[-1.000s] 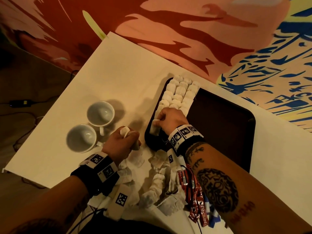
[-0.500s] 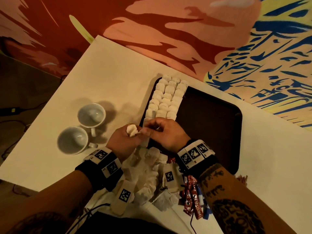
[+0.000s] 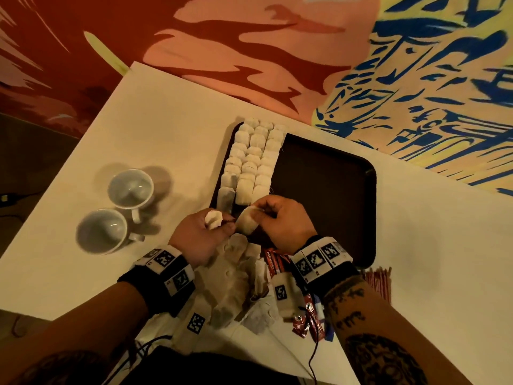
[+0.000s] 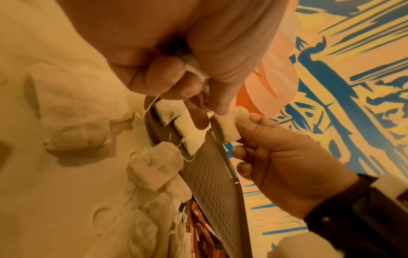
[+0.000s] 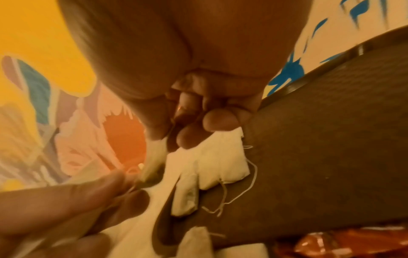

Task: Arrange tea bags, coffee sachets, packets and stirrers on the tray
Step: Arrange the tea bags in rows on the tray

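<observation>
A tea bag [image 3: 248,224] hangs between the two hands just over the near left corner of the dark tray [image 3: 333,190], at about 6 o'clock from the three columns of tea bags [image 3: 254,159] already laid along the tray's left side. The right hand [image 3: 280,223] pinches this bag at its top edge between thumb and fingertips. The left hand [image 3: 200,234], at 9 o'clock from it and touching it at the fingertips, is curled round a second, bunched tea bag [image 3: 213,219]; its thumb and forefinger seem to work at the string or tag of the bag the right hand holds, though the wrist views are too close to settle that.

The step in hand looks like the tea bag stage: separating one bag from the tangle and readying it for the rows. The middle and right columns end just short of the tray's near rim, so the next move probably calls for freeing the string, then laying the bag flat at the near end of a column, edge against its neighbour.

At 6 o'clock from the hands a loose heap of tea bags [image 3: 233,287] lies on the white table [image 3: 166,120], with red coffee sachets [image 3: 273,262] beside it and a bundle of red stirrers [image 3: 379,279] at 4 o'clock, just off the tray. Two white cups [image 3: 116,212] stand at 9 o'clock.
</observation>
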`<state>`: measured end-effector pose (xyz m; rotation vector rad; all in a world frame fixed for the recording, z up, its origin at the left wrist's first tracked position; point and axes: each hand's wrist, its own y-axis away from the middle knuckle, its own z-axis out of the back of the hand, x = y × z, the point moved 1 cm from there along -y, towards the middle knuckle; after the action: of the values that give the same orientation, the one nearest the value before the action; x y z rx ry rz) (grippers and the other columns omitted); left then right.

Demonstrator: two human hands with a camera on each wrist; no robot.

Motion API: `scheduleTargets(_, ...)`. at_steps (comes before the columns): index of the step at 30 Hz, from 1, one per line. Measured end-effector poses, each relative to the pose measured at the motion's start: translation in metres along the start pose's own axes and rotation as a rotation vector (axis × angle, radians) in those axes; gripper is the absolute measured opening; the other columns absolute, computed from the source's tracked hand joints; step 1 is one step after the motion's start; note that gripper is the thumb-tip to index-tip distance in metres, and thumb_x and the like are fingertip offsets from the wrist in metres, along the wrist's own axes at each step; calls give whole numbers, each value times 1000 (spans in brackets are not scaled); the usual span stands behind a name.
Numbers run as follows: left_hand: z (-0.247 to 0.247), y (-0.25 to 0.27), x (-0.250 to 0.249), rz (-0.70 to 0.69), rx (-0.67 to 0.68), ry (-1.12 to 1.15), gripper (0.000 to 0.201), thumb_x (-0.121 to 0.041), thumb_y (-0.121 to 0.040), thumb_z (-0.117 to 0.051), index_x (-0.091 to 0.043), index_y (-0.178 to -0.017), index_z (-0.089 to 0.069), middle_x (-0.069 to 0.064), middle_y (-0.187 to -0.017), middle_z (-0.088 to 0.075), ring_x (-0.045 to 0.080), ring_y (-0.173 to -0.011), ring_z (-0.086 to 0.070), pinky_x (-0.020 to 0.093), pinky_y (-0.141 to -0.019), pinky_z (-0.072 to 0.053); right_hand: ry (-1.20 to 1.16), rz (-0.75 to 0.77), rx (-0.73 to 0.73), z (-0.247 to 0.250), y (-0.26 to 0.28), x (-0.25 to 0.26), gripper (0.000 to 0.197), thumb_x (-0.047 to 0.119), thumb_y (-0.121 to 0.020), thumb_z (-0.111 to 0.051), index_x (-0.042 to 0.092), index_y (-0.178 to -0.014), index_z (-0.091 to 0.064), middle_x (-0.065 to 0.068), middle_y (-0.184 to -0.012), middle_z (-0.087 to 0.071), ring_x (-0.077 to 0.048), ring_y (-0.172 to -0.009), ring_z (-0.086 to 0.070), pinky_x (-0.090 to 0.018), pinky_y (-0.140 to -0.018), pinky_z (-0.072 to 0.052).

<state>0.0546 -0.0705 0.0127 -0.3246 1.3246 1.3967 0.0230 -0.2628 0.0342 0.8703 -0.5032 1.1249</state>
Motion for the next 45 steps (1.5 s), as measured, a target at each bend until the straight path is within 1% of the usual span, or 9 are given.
scheduleTargets(3,2,-5,12,82,-91,102,10,-37,-84,-71,-30,-88,-67,-6,-76,-74,14,-72,-67,29,-68,-49,92,-104,-54,6,-11,-14,6,35,-95,-64,31,-100,-66,13,-94,-67,-4,-88,-63,-14,-70,-43)
scheduleTargets(5,4,-6,18,151,-102,211,16,-37,-79,-67,-28,-90,-61,1,-74,-72,20,-58,-58,33,-58,-45,183,-123,49,3,-17,-18,9,36,-96,-62,31,-102,-65,12,-96,-63,-6,-89,-60,-19,-72,-43)
scheduleTargets(7,5,-6,21,205,-101,329,16,-22,-85,-61,-16,-97,-53,6,-71,-68,19,-51,-47,29,-48,-36,267,-107,170,-4,-22,-15,9,36,-96,-62,32,-103,-65,11,-98,-62,-9,-92,-60,-22,-73,-44)
scheduleTargets(11,8,-2,19,245,-133,460,9,-10,-92,-50,-6,-100,-50,9,-69,-67,18,-49,-43,27,-45,-30,376,-61,254,-16,-39,-7,3,37,-94,-64,34,-95,-64,8,-100,-66,-12,-91,-63,-27,-75,-52)
scheduleTargets(22,23,5,-1,122,-107,580,6,-11,-99,-47,-14,-96,-50,11,-90,-71,22,-67,-56,30,-50,-39,428,-65,150,-21,-84,-4,9,34,-92,-67,27,-94,-70,6,-94,-67,-14,-92,-63,-29,-82,-53)
scheduleTargets(29,23,7,-13,60,-96,598,11,-7,-99,-48,-10,-91,-55,12,-90,-68,24,-66,-57,32,-53,-48,446,-59,168,-15,-91,-1,13,31,-92,-68,25,-102,-72,4,-102,-69,-14,-96,-63,-29,-85,-53)
scheduleTargets(34,18,6,-11,96,-90,602,5,-4,-96,-56,-4,-91,-56,14,-75,-60,25,-65,-61,37,-61,-55,421,-63,192,-16,-91,-3,20,30,-90,-71,24,-109,-73,4,-106,-71,-14,-100,-65,-30,-90,-53)
scheduleTargets(40,12,8,-11,80,-56,550,8,-3,-94,-61,-7,-91,-55,15,-76,-64,18,-65,-67,37,-62,-58,305,-61,76,-12,-83,0,30,35,-90,-70,23,-118,-67,3,-111,-65,-16,-101,-63,-35,-92,-54)
scheduleTargets(45,7,9,-17,31,-70,432,18,-9,-88,-72,-9,-85,-55,18,-81,-69,21,-69,-67,34,-59,-55,96,41,30,-8,-53,12,19,41,-96,-61,26,-104,-71,11,-99,-70,-6,-90,-63,-25,-84,-51)
